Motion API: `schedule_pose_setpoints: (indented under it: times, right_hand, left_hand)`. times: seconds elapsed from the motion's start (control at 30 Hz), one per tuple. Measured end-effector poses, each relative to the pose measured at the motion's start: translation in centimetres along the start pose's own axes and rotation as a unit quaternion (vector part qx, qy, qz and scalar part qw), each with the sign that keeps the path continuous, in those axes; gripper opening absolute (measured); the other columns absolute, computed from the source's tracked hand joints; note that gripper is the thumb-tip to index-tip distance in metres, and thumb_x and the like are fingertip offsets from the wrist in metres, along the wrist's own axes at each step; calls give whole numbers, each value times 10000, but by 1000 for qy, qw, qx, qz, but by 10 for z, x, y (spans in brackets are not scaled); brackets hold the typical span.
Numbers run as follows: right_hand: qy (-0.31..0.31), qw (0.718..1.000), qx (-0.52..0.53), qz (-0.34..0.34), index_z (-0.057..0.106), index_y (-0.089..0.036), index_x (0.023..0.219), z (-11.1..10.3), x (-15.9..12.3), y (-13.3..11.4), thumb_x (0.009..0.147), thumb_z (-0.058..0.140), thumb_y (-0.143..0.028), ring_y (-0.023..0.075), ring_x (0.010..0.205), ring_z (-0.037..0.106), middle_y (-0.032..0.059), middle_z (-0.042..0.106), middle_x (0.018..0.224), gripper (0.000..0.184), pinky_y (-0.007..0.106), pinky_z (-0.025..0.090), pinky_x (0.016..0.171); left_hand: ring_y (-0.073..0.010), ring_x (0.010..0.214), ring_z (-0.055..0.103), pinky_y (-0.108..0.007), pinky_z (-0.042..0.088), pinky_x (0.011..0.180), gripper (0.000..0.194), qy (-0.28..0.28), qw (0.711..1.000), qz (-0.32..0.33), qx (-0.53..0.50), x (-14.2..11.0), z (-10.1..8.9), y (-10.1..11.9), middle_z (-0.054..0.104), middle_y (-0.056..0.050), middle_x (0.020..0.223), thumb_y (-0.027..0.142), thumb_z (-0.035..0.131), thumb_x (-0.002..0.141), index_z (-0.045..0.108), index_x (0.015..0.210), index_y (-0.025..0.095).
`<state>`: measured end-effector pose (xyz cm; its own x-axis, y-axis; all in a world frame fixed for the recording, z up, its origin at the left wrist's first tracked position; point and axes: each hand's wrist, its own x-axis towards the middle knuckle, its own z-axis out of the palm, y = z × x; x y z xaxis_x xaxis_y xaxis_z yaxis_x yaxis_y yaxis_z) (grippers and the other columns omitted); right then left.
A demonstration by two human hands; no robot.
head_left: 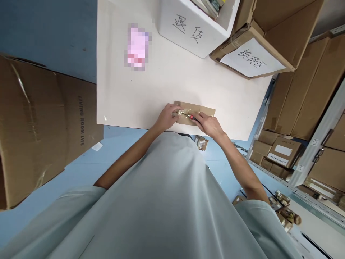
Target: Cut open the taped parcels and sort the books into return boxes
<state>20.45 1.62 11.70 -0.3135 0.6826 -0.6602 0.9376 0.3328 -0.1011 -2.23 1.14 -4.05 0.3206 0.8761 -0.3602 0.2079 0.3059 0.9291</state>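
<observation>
A small flat cardboard box [208, 109] lies near the front edge of the white table. Shiny, wrinkled clear tape [184, 112] runs along its top. My left hand [167, 117] is at the box's left end, fingers curled and closed at the end of the tape. My right hand [208, 124] is closed around a slim tool [192, 117] with a red-and-black handle. Its thin metal tip points left into the tape, close to my left fingers. Whether the tip has gone through the tape cannot be made out.
The white table [121, 97] bears a pink blurred item [137, 46] at the far left. At the back right stand a white foam bin [185, 32] with contents and an open carton [253, 59]. A large carton [64, 118] stands left; shelves with boxes [285, 151] line the right.
</observation>
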Motion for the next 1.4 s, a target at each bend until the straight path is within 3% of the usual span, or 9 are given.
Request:
schedule_pose_setpoints:
  times: [0.17,0.5,0.77,0.97,1.13,1.3,1.4]
  right_hand:
    - [-38,997,-66,10,576,-288,1664,-10,11,-18,1248,306,-463,297,1109,743,151,738,1389,526,330,491,789]
    - [-56,994,-89,34,542,-264,1693,-12,14,-22,1245,295,-456,311,1128,747,172,732,1386,546,355,505,835]
    - [-86,987,-133,8,471,-190,1717,-26,17,-28,1152,320,-148,328,1092,779,241,713,1410,586,398,541,836]
    - [-86,988,-129,-10,537,-172,1653,-26,22,-26,1129,268,-105,332,1061,783,243,737,1345,593,418,546,859]
    - [-67,993,-101,7,692,-116,1464,-8,13,23,1129,285,-119,383,1091,781,280,762,1259,528,444,537,837]
    - [-56,994,-83,31,697,-218,1520,15,-26,114,1170,398,-249,350,984,789,237,775,1228,461,437,501,825]
    - [-27,996,-67,53,733,-232,1465,40,-43,167,1180,418,-297,337,989,774,227,767,1221,429,430,476,837]
  left_hand:
    - [-251,1167,709,-405,659,1068,390,-1,1000,5,-16,2,2,-4,651,-87,1377,154,778,906,830,1275,269]
    - [-229,1126,703,-404,651,1082,405,0,1000,15,-20,5,5,-11,647,-75,1385,168,801,894,830,1284,275]
    - [-239,1119,709,-392,666,1015,389,2,1000,-2,-15,6,6,-9,644,-92,1382,170,780,910,826,1284,266]
    - [-264,1157,716,-369,675,954,379,13,1000,-21,12,2,5,-3,666,-90,1380,224,802,911,818,1288,270]
    - [-262,1134,746,-379,669,962,377,38,998,-37,34,-2,4,8,692,-93,1397,217,795,917,823,1290,263]
    - [-256,1096,768,-411,665,1011,362,72,994,-57,54,-4,6,18,705,-93,1422,199,787,896,836,1252,245]
    - [-245,1079,768,-400,672,999,380,94,991,-67,70,-5,9,22,709,-102,1442,198,770,888,825,1263,228]
